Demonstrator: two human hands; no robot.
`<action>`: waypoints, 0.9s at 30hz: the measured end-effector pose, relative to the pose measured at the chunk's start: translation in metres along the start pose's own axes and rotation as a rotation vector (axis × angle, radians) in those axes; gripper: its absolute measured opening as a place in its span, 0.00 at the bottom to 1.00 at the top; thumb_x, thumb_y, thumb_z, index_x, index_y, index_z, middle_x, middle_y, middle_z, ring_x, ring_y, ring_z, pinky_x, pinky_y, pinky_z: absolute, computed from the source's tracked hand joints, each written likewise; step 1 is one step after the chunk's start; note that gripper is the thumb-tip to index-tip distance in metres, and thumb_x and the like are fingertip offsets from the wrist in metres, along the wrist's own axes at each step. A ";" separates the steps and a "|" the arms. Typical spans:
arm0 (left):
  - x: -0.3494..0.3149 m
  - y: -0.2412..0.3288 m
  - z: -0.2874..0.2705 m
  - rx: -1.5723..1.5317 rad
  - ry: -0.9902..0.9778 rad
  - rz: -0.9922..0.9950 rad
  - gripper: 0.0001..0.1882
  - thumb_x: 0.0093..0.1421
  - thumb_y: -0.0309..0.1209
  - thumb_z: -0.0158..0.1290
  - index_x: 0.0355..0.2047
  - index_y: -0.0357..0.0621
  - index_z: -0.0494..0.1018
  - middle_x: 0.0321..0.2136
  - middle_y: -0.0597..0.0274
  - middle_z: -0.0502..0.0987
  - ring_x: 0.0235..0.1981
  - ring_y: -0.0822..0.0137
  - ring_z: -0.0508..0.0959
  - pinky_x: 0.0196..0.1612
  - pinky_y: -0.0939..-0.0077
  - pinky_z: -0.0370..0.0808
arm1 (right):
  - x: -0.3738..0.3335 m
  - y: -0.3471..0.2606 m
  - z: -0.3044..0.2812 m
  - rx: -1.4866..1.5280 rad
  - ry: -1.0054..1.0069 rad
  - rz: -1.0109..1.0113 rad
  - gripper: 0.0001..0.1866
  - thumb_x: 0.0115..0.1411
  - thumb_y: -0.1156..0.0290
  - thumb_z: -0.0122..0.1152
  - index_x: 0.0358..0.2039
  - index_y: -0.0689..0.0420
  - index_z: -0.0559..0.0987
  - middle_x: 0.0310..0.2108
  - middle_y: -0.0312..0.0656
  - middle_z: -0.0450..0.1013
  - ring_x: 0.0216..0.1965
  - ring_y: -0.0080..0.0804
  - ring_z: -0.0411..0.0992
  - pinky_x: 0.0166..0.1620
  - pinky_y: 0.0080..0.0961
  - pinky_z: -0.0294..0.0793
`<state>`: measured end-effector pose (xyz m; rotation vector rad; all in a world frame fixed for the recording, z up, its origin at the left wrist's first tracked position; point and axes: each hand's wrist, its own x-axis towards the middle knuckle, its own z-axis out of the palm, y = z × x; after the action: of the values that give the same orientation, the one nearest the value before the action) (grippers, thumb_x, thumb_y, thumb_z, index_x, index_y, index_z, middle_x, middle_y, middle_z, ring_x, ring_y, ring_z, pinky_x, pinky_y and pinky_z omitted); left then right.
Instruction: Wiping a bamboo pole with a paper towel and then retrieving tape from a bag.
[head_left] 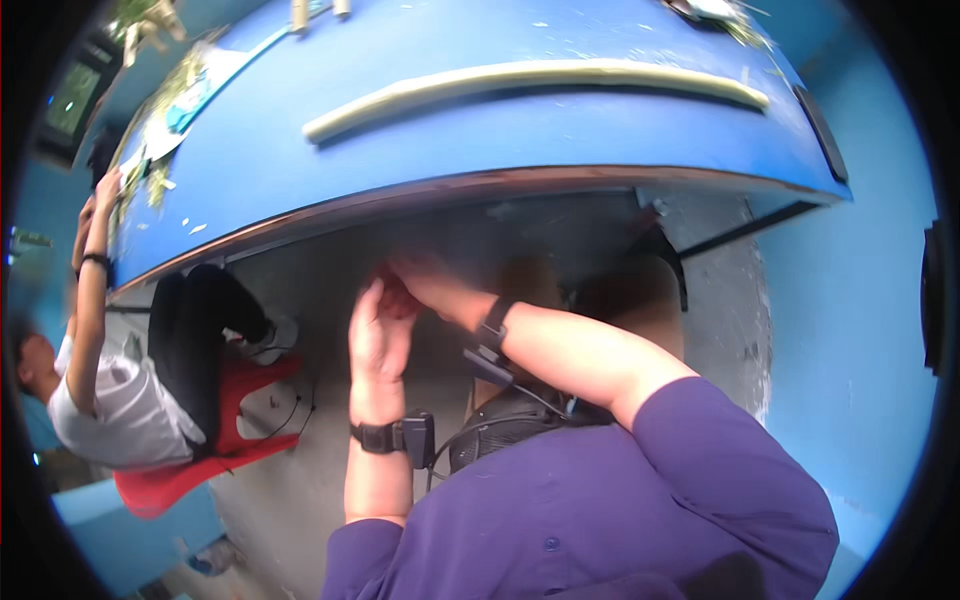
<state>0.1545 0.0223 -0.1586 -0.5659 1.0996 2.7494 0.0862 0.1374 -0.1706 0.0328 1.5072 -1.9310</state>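
Note:
My left hand is raised over my lap, just short of the table's front edge, with the palm partly showing and the thumb apart from loosely curved fingers. Against its fingertips, or very close to them, is my right hand, reaching in from the right. Motion smears the right fingers, so their pose is unclear. No object shows between the two hands. A long, slightly bent pale yellow-green pole lies across the blue table, beyond both hands.
On the left, a person sits on a red plastic stool, arms stretched to the table. Leafy scraps lie along the table's left side. A dark flat object rests at its right edge. A cable hangs by my wrist bands.

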 end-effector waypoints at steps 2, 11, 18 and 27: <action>-0.023 0.007 0.034 0.229 0.036 0.100 0.22 0.67 0.40 0.47 0.56 0.40 0.68 0.55 0.56 0.72 0.56 0.64 0.69 0.59 0.65 0.64 | 0.002 0.008 -0.006 0.147 0.101 0.119 0.17 0.68 0.58 0.48 0.42 0.57 0.77 0.34 0.40 0.77 0.35 0.29 0.76 0.39 0.27 0.77; 0.015 0.009 -0.055 0.891 0.185 0.168 0.27 0.68 0.48 0.38 0.54 0.38 0.69 0.50 0.53 0.74 0.53 0.55 0.73 0.55 0.65 0.68 | -0.058 -0.031 0.029 0.394 -0.305 0.160 0.31 0.71 0.47 0.36 0.63 0.58 0.65 0.63 0.46 0.61 0.65 0.36 0.57 0.66 0.38 0.54; -0.009 -0.011 0.024 -0.294 -0.365 -0.177 0.30 0.68 0.53 0.39 0.64 0.49 0.58 0.64 0.54 0.60 0.65 0.52 0.59 0.65 0.42 0.56 | -0.012 0.002 -0.009 -0.953 0.040 -0.988 0.22 0.60 0.55 0.52 0.52 0.49 0.77 0.53 0.43 0.71 0.60 0.47 0.63 0.62 0.53 0.56; -0.045 0.043 0.009 0.137 -0.355 -0.060 0.25 0.71 0.47 0.39 0.60 0.45 0.65 0.62 0.54 0.66 0.61 0.57 0.67 0.61 0.52 0.67 | -0.086 -0.035 -0.212 -0.965 0.069 -0.456 0.22 0.67 0.52 0.45 0.51 0.51 0.78 0.51 0.46 0.75 0.54 0.47 0.71 0.57 0.39 0.67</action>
<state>0.1824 -0.0016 -0.1080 -0.0855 1.1463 2.5611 0.0551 0.3669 -0.1753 -0.7209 2.4961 -1.3028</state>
